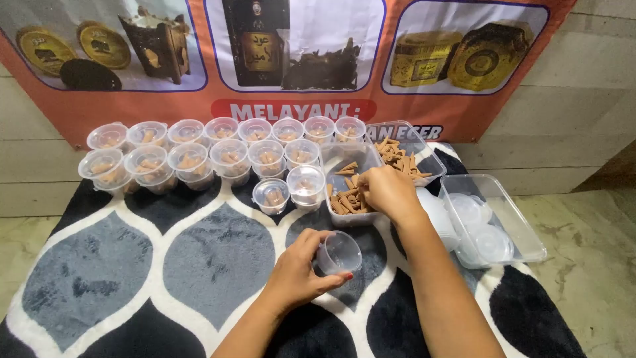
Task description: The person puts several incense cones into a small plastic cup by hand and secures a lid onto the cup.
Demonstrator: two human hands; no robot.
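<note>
We sit on the floor of a small home packing spot for incense: a patterned rug point(199, 265) over tiles, a shop banner point(298, 59) picturing incense goods, rows of filled little tubs point(218, 149).

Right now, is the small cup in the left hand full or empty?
Empty: the small clear cup in the left hand is see-through, tilted, with no brown cones inside.

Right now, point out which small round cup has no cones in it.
The clear cup held in the left hand, nearest the camera. It is empty and lidless; the cups in the rows behind all hold brown cones.
</note>
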